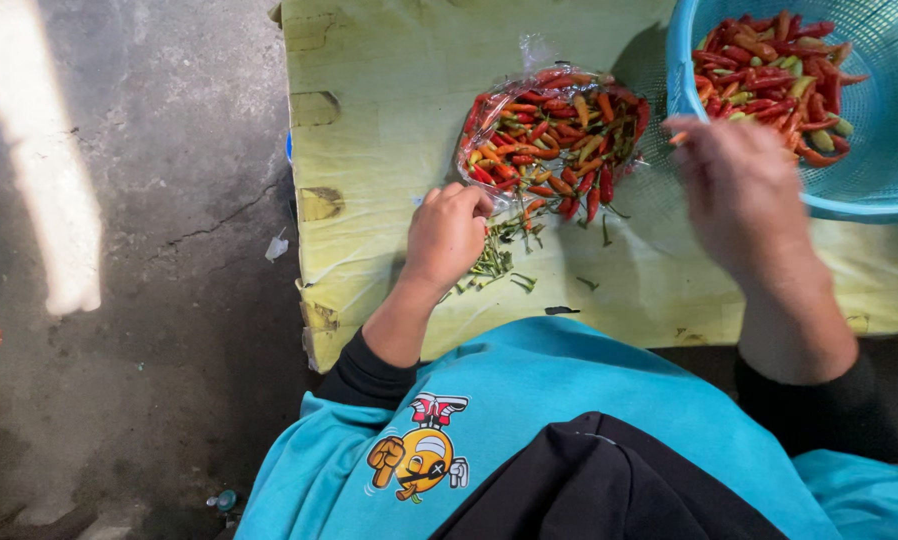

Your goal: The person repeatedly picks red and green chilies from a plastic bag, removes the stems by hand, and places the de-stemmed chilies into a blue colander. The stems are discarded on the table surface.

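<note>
A low table (389, 90) covered in a creased pale yellow-green sheet stands on a rough grey concrete floor (149, 300) marked by a thin crack. A bright strip of sunlight (39, 150) falls across the floor at the left, while the rest lies in shade

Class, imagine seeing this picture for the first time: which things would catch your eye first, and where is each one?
The heap of red, orange and green chillies on clear plastic at the middle of the yellow-green table stands out first. Next comes the blue basket of chillies at top right, with the blurred right hand beside it. The left hand rests by a small pile of green stems.
</note>
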